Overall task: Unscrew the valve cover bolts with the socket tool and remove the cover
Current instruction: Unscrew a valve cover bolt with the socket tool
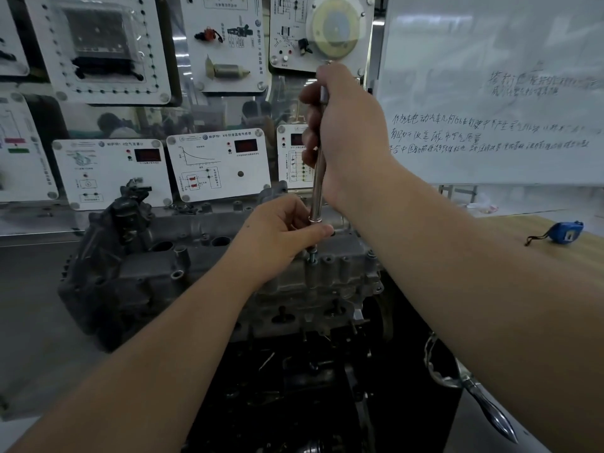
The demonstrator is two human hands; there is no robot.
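We have the socket tool [318, 178] standing nearly upright over the near right part of the valve cover [228, 256], its long axis running top to bottom with the working end pointing down onto a bolt [313, 256] whose threaded shank shows partly raised from its boss. Our right hand [346, 132] is wrapped around the upper shaft, fingers curled tight; our left hand [281, 237] pinches the lower end just above the bolt, steadying it. We judge the tool stiff, smooth steel, likely slick in a sweaty palm, so a high grip for turning and a low pinch for guidance suits it. The cover looks like cast metal, rigid and probably heavy; we would lift it by its two long edges, both hands. A blue tape measure [565, 232] lies on the wooden bench [510, 230] at right.
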